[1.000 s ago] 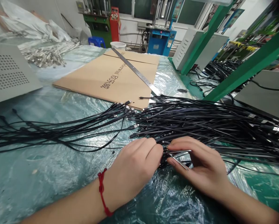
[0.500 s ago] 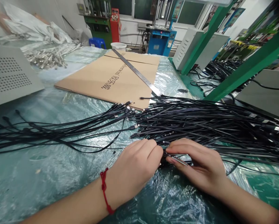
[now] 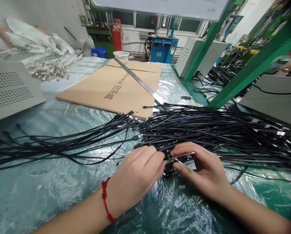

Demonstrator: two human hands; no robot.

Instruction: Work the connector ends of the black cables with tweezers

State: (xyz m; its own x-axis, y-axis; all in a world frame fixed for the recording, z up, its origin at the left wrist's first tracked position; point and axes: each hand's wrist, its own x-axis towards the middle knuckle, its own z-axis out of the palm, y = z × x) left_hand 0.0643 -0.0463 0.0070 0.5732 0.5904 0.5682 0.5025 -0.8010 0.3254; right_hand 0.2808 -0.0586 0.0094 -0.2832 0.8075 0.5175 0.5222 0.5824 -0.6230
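Green workbench (image 3: pixel 279 200), clear plastic sheeting (image 3: pixel 69 191) over most of it, wrinkled and glossy. Right: thick heap of black USB cables (image 3: pixel 204 126), lengthwise left to right. Left: looser cable bundle (image 3: pixel 62 139), plug ends near the heap's left end. Far middle: flat printed cardboard (image 3: pixel 99 86), steel ruler (image 3: pixel 138 79) slanting across, near end past its right edge. Left: grey perforated casing (image 3: pixel 11 87). Far left: silvery pile (image 3: pixel 48 70), pieces too small to tell. Far right: grey vented box (image 3: pixel 188 57).
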